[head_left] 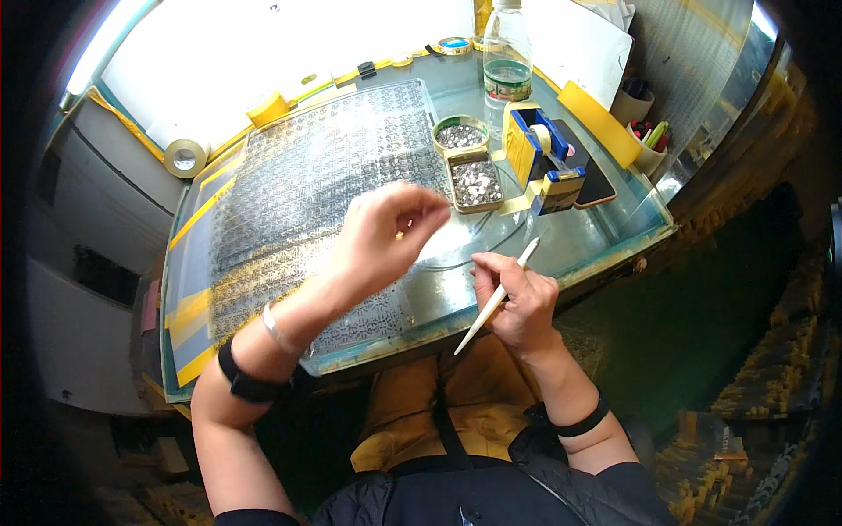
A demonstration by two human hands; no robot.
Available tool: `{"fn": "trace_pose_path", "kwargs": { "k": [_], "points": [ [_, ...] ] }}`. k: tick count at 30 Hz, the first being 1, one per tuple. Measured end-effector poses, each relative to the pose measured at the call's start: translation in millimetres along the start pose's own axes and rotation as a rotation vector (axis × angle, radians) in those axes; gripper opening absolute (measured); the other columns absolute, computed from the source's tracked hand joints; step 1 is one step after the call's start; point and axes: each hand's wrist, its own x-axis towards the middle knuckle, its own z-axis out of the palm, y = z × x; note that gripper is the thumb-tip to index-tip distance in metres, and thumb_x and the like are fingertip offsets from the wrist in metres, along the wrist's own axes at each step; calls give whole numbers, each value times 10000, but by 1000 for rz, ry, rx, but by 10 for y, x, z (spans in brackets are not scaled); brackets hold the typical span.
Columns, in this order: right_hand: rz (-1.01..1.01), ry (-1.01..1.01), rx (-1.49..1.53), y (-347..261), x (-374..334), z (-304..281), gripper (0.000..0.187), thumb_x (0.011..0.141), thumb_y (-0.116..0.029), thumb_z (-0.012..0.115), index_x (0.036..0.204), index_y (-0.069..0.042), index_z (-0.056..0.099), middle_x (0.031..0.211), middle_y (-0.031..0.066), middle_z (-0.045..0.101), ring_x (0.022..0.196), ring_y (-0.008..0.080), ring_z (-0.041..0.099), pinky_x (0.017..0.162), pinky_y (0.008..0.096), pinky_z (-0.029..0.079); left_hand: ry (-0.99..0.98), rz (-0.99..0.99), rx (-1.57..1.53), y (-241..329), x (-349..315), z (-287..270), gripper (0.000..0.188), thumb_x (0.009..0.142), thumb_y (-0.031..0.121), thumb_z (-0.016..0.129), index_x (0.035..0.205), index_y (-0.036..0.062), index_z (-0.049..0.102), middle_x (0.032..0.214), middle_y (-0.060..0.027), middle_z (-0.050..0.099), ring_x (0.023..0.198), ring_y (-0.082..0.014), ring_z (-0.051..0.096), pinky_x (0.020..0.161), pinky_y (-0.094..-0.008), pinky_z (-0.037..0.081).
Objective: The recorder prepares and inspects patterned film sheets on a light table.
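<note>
My left hand (386,232) is raised over the near right part of a dark patterned stencil-like sheet (324,158). Its thumb and fingers are drawn together in a pinch; whatever they hold is too small to make out. My right hand (524,307), just past the table's front edge, grips a slim white pen-like stick (491,309) that tapers to a point at its lower end. Beyond the left fingertips stands a rectangular tin (475,184) of small pale and dark bits. Behind it sits a round tin (461,135) with similar bits.
Right of the tins are a blue and yellow tape dispenser (539,149) and a dark phone (596,171). A clear bottle (507,57) rises behind them. Tape rolls, such as a tan one (185,159), line the back. Yellow tape strips mark the glass table's left side. Cups of pens (649,145) stand far right.
</note>
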Motion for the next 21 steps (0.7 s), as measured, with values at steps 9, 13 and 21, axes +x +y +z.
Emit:
{"fn": "trace_pose_path", "kwargs": {
  "k": [9, 13, 21],
  "points": [
    [85, -65, 122, -61, 2, -9, 186, 877, -143, 713, 1022, -42, 656, 715, 88, 689, 614, 203, 688, 558, 299, 523, -11, 61, 490, -4, -1708, -128, 487, 807, 132, 752, 1249, -5, 599, 1311, -182, 597, 1243, -347, 547, 1085, -476, 389],
    [358, -211, 663, -221, -38, -107, 645, 983, -557, 451, 1294, 6, 489, 811, 90, 703, 722, 174, 674, 681, 303, 523, 93, -70, 497, -58, -1991, -149, 554, 825, 173, 737, 1317, -7, 557, 1390, -194, 539, 1330, -365, 476, 1133, -512, 322],
    [-62, -436, 380, -417, -105, -196, 199, 875, -175, 664, 1010, -41, 720, 870, 110, 657, 817, 288, 633, 941, 500, 491, 91, 101, 399, 113, -1671, 195, 539, 760, 132, 785, 1229, -48, 592, 1313, -192, 578, 1246, -351, 537, 1075, -465, 417]
  ]
}}
